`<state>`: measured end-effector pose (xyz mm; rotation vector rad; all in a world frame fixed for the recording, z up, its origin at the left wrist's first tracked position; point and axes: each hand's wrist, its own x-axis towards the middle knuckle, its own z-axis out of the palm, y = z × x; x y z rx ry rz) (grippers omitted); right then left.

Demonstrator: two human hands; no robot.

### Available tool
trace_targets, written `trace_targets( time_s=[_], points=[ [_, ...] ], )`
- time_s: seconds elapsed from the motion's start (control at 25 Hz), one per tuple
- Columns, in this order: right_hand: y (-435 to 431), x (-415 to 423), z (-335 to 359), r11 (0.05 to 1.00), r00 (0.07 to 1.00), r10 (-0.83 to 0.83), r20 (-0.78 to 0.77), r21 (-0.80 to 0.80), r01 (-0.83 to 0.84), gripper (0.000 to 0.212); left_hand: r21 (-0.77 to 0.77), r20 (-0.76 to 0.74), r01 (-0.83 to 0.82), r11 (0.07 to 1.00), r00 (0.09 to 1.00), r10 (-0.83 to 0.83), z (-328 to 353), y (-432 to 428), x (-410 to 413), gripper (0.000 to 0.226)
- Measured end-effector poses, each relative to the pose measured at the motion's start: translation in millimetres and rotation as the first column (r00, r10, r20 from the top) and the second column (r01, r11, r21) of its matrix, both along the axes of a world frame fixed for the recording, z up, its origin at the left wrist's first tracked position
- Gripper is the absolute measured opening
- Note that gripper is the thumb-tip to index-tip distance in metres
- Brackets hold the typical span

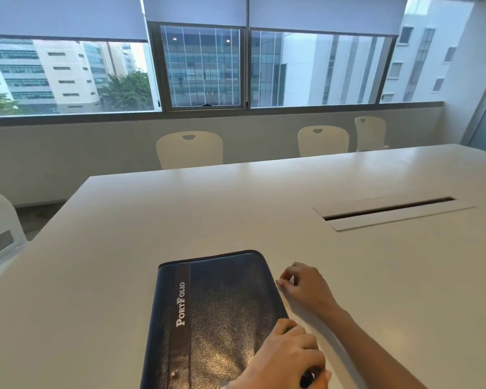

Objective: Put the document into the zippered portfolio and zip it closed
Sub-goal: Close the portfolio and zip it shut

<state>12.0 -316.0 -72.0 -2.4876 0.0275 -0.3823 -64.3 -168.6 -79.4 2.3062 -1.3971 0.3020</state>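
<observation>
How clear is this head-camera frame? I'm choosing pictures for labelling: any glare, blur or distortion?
Head view: daylight from the windows puts a soft sheen on the table and a bright patch on the portfolio cover; the wide lens bends the table edges and window frames; the left hand at the bottom edge looks slightly blurred; the right hand casts a faint shadow.

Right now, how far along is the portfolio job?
Done: the portfolio lies closed on the table; no document shows outside it. In hand: the left hand presses its cover while the right hand pinches at its right edge, probably the zip pull. Left: finishing the zip; how much is closed cannot be seen.
</observation>
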Motion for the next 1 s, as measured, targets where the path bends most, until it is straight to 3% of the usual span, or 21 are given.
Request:
trace_targets(
  time_s=[0.12, 0.2, 0.36, 0.48, 0.56, 0.76, 1.0],
  points=[
    [-0.9, 10.1, -4.4, 1.0, 1.0, 0.023, -0.001, 0.015, -0.023, 0.018, -0.097, -0.121, -0.046, 0.994, 0.992, 0.035, 1.7, 3.6, 12.6, 0.028],
    [-2.4, 9.9, -7.3, 0.999, 0.999, 0.044, 0.017, 0.025, -0.044, 0.018, -0.111, -0.084, -0.224, 0.968, 0.973, 0.215, 7.3, 10.4, 34.7, 0.024],
    [-1.6, 9.9, -13.9, 0.999, 0.998, 0.037, 0.054, 0.029, -0.039, 0.016, 0.022, -0.075, -0.61, 0.792, 0.789, 0.61, 16.0, 34.8, 106.2, 0.042],
    [1.2, 10.5, -20.1, 0.999, 0.995, 0.042, 0.091, 0.006, -0.042, 0.014, 0.169, -0.096, -0.74, 0.651, 0.645, 0.758, 13.9, 47.3, 152.4, 0.062],
    [0.1, 11.9, -25.1, 0.999, 0.993, 0.034, 0.115, -0.006, -0.034, 0.015, 0.158, -0.091, -0.746, 0.647, 0.642, 0.761, 8.7, 49.8, 166.5, 0.062],
    [-1.4, 20.9, -33.2, 1.0, 0.987, -0.019, 0.157, 0.005, 0.019, 0.02, -0.095, -0.228, -0.693, 0.714, 0.714, 0.662, -1.2, 58.0, 172.8, 0.044],
    [12.2, 67.8, -20.9, 0.998, 0.99, -0.048, 0.133, 0.055, 0.041, 0.018, -0.215, -0.281, -0.666, 0.715, 0.743, 0.608, -5.1, 60.3, 174.4, 0.04]
  ],
)
